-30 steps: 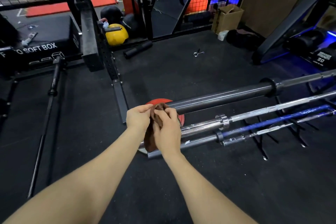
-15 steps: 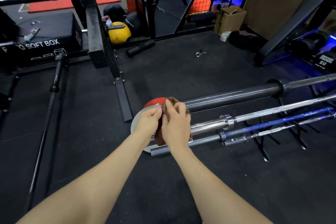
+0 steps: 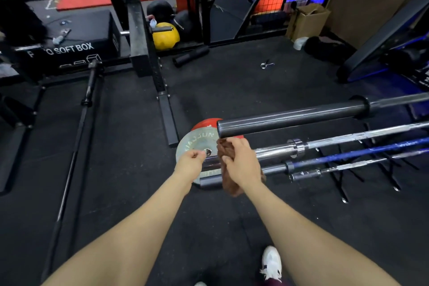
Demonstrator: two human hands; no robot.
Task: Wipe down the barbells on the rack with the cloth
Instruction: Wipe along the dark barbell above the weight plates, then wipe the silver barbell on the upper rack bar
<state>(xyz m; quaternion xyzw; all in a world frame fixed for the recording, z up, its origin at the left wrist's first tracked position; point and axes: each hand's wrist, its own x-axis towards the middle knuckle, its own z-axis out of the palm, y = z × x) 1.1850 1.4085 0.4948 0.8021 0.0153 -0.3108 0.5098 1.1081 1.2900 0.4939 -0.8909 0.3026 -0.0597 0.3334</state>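
Dark gym floor point(image 3: 232, 90), right hand point(image 3: 242, 162) hiding brown cloth point(image 3: 226, 151)

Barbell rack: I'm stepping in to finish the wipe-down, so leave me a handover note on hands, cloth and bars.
Right hand grips the brown cloth against the chrome barbell sleeve. Left hand is beside that sleeve's end, fingers loosely curled, holding nothing. Black barbell lies above; blue barbell and a thinner barbell below. Which bars are already wiped cannot be told, so work through all four.
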